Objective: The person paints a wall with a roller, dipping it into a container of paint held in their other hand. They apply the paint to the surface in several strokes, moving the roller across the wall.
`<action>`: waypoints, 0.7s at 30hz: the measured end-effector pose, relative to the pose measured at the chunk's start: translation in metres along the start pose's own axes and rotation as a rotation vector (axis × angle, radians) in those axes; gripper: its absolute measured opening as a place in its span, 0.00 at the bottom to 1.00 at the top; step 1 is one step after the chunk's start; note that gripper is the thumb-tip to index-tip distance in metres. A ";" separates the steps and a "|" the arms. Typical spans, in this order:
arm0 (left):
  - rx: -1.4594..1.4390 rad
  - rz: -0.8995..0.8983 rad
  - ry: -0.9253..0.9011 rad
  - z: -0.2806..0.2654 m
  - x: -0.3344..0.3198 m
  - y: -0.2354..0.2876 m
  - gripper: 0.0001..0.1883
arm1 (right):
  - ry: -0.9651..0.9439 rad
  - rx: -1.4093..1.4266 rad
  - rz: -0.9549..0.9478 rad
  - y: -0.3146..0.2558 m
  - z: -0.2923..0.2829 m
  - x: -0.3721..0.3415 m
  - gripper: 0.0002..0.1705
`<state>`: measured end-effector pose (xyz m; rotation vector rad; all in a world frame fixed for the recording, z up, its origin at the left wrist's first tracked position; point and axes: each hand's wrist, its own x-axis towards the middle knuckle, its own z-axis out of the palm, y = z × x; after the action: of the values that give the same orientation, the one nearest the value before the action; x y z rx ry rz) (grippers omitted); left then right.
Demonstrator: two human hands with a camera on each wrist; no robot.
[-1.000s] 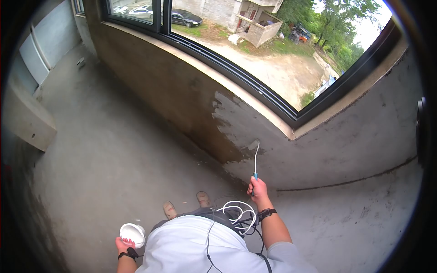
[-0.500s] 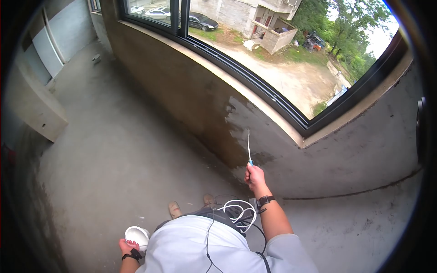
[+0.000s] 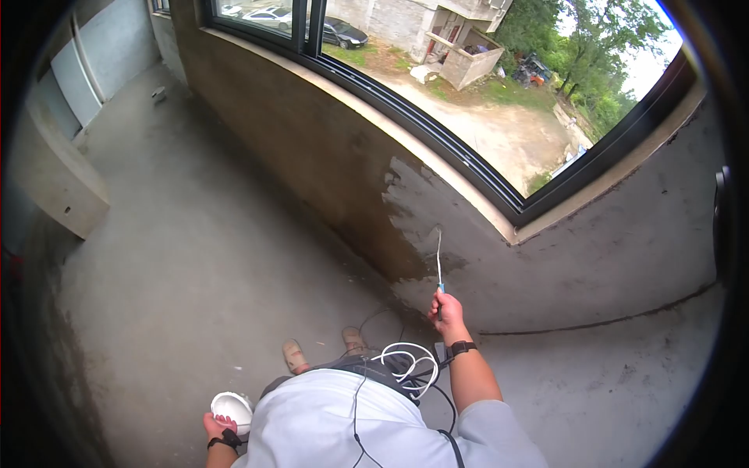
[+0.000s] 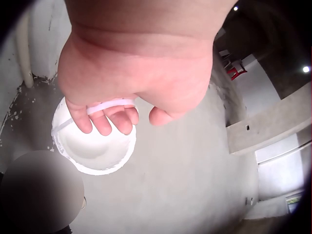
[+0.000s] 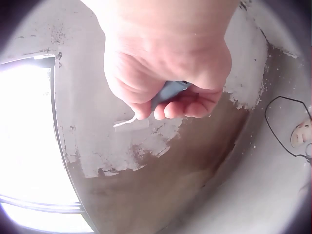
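Observation:
My right hand (image 3: 447,312) grips the blue-grey handle (image 5: 168,93) of a tool with a thin white shaft (image 3: 438,257), whose tip meets the wall below the window corner. Around it the wall carries a light grey coat (image 5: 97,141) with a ragged edge against bare brown wall (image 3: 343,187). Low on the left, my left hand (image 3: 221,427) holds a white bucket (image 3: 234,407) by its pale handle (image 4: 111,104), fingers curled round it. White material (image 4: 92,146) shows inside the bucket.
A black-framed window (image 3: 437,140) with a pale sill runs above the wall. Coiled white cable (image 3: 425,366) and black cords hang at my waist. My sandalled feet (image 3: 295,355) stand on the grey floor (image 3: 172,257). A low block (image 3: 66,195) juts out at left.
Over the last second the tool tip moves up the wall, then back down and slightly right, with my right hand following. The bucket stays in my left hand; the head view has shifted.

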<state>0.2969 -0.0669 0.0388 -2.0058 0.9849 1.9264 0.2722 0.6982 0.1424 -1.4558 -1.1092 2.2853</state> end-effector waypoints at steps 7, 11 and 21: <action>0.041 0.006 -0.016 0.010 0.006 -0.003 0.13 | 0.063 0.069 0.006 0.012 -0.046 -0.029 0.12; 0.100 -0.011 -0.042 0.021 0.004 -0.003 0.14 | 0.139 -0.008 -0.037 0.015 -0.054 -0.048 0.13; 0.138 -0.044 -0.081 0.018 0.018 0.001 0.14 | 0.159 -0.116 -0.099 -0.004 -0.043 -0.069 0.18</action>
<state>0.2804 -0.0630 0.0197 -1.8435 1.0157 1.8475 0.3418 0.6848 0.1824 -1.5568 -1.2533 2.0310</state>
